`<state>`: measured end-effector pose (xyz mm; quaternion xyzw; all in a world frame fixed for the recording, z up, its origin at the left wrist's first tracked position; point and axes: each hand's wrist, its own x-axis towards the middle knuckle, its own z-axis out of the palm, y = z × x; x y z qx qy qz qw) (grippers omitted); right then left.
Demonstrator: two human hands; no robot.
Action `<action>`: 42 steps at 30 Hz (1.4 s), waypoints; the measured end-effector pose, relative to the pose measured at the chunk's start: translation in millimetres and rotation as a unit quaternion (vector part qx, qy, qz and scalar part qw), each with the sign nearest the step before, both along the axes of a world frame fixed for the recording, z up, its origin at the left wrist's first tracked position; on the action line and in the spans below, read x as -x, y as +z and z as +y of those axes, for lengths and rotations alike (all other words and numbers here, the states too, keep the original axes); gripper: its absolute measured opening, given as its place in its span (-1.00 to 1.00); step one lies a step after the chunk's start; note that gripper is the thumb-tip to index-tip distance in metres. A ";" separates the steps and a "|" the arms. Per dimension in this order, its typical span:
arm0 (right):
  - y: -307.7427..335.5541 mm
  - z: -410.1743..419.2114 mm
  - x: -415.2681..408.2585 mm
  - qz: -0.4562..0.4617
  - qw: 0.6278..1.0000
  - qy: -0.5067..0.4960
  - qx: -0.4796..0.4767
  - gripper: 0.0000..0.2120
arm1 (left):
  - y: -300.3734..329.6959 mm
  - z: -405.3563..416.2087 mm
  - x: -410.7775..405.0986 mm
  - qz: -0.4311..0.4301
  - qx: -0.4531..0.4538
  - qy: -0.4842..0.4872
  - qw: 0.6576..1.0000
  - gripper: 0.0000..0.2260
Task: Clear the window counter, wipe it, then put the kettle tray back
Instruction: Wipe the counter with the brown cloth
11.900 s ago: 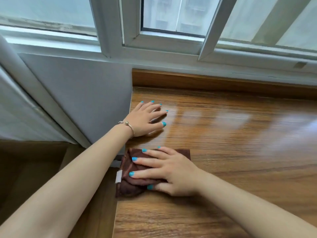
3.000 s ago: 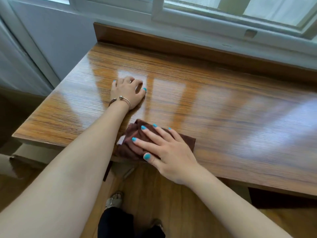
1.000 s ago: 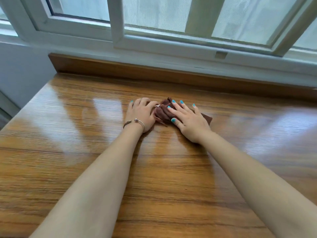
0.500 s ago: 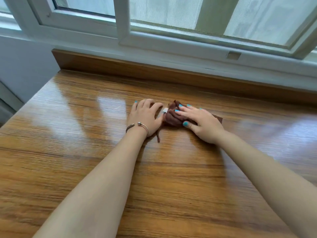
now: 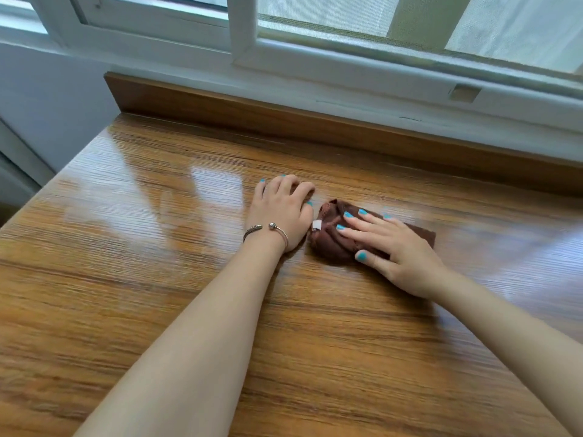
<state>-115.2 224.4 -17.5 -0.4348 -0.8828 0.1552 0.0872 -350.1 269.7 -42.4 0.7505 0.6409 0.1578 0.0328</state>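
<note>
Head view: right hand (image 5: 400, 247) fingers flat, pressing bunched cloth (image 5: 331, 244) on desk (image 5: 157, 279); left hand (image 5: 280, 209) just beside (loosely curled, empty).

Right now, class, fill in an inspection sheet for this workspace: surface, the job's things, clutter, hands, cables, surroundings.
Surface: wooden counter, glossy, with window reflections.
Job's things: brown cloth, bunched, lying on the counter; kettle tray not in view.
Clutter: nothing seen.
Hands: left hand rests on the counter just left of the cloth, fingers loosely bent, holding nothing; right hand presses flat on the cloth.
Cables: nothing seen.
Surroundings: white window frame behind a wooden back ledge; pale wall at left.
</note>
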 end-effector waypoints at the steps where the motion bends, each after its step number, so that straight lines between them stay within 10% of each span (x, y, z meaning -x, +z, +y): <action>1: 0.9 6.2 -3.9 0.010 1.000 0.014 0.009 -0.58 | -0.6 0.2 -0.5 0.004 -0.003 0.001 1.000 -0.64; 11: -0.4 146.4 5.6 -0.045 0.994 -0.095 -0.016 -0.57 | 0.8 -1.0 -2.5 0.013 0.018 0.009 1.000 -0.59; 23: 0.8 17.3 -17.7 0.028 0.999 -0.014 0.032 -0.58 | 1.8 -2.8 0.0 0.029 0.026 -0.005 0.999 -0.59; 34: 0.3 141.2 -52.4 0.038 0.991 -0.122 0.037 -0.59 | 9.7 -3.6 -1.9 0.039 0.019 -0.112 0.993 -0.39; 42: -0.4 78.1 -53.2 0.016 0.997 -0.073 0.003 -0.59 | 24.7 -14.9 -26.0 0.043 0.117 -0.040 0.991 -0.30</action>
